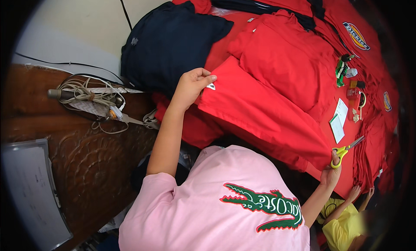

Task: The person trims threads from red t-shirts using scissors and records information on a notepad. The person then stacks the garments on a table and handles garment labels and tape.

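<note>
A red garment [260,112] is stretched out in front of me between my two hands. At its upper left corner, by a small white label [211,86], my left hand [193,85] pinches the cloth between thumb and fingers. My right hand [331,173] is at the lower right end of the cloth, with yellow-handled scissors [341,154] in its grip, their blades pointing up and to the right, away from the cloth. Whether those fingers also grip the garment's edge is hard to see. Beyond it lies a heap of red garments [284,56].
Dark navy garments [169,45] are piled at the upper left. Paper slips [338,121], a roll of tape [362,99] and small items lie at the right. A corded soldering-iron-like tool [86,97] rests on carved wood [93,160]. A co-worker in yellow [344,229] handles red cloth.
</note>
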A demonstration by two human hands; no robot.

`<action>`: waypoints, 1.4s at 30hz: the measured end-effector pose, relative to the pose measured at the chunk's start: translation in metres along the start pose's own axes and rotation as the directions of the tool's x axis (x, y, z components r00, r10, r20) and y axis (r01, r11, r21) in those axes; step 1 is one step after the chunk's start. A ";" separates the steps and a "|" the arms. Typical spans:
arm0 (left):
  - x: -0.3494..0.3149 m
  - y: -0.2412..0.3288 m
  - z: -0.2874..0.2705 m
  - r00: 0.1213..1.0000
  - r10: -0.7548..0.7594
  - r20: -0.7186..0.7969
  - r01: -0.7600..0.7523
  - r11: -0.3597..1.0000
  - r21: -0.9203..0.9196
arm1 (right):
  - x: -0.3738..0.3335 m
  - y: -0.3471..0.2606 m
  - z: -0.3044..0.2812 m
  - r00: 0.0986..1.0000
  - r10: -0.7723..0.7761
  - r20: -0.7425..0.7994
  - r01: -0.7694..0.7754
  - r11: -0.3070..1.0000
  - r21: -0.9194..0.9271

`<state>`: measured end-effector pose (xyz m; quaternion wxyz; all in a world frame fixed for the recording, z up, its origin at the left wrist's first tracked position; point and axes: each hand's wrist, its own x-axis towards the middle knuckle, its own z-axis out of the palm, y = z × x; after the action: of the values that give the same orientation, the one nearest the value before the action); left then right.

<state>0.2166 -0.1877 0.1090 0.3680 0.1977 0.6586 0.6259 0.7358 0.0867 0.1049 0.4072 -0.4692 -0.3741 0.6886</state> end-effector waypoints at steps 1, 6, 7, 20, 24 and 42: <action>0.002 -0.001 -0.004 1.000 -0.005 0.010 0.005 1.000 -0.009 | -0.001 0.002 -0.005 1.000 0.022 0.005 -0.022 1.000 0.000; 0.017 0.023 -0.009 0.982 -0.144 0.124 0.164 0.973 -0.165 | -0.014 -0.008 0.000 0.995 0.086 0.049 -0.082 0.993 -0.085; 0.035 0.028 -0.012 0.977 -0.122 0.174 0.142 0.984 -0.111 | -0.014 -0.014 0.015 0.997 0.037 0.066 -0.031 0.996 -0.088; 0.055 -0.029 0.041 0.947 -0.084 0.311 0.153 0.967 -0.204 | 0.070 0.006 -0.009 0.913 -0.398 -0.091 0.371 0.902 -0.223; -0.045 -0.150 0.005 0.890 -0.396 0.227 0.442 0.872 -0.212 | 0.003 0.071 -0.046 0.949 -0.241 -0.204 0.128 0.884 -0.450; -0.077 -0.262 0.045 0.862 -0.472 -0.184 0.236 0.695 -0.679 | -0.057 0.118 -0.075 0.964 0.266 -0.021 -0.235 0.809 -0.539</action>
<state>0.3521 -0.2487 -0.1242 0.4069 -0.1838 0.4871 0.7506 0.7951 -0.0012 -0.0027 0.1545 -0.5903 -0.4977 0.6165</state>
